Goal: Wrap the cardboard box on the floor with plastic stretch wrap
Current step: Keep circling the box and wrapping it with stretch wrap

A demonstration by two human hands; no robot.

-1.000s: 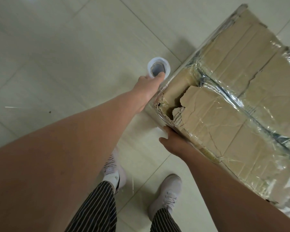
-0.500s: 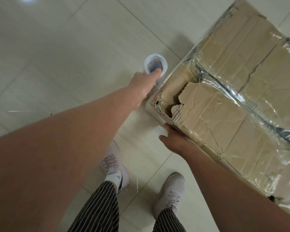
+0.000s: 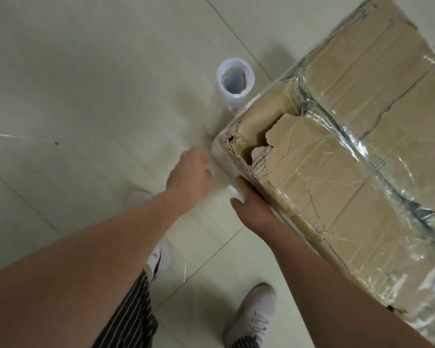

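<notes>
The cardboard box (image 3: 337,151) lies on the floor at the right, partly covered in clear stretch wrap, with its near corner torn open. The white roll of stretch wrap (image 3: 235,84) stands upright on the floor against the box's left side, and no hand touches it. My left hand (image 3: 189,172) hovers beside the torn corner, blurred, with nothing visible in it. My right hand (image 3: 251,207) lies flat against the box's near side just below that corner, fingers stretched out on the film.
Pale floor tiles (image 3: 86,96) spread to the left and behind the roll. My two feet in white shoes (image 3: 254,315) stand close to the box's near side, below my arms.
My left hand has let go of the roll's top and drawn back toward the torn box corner. The roll now stands alone. My right hand stays on the box's side.
</notes>
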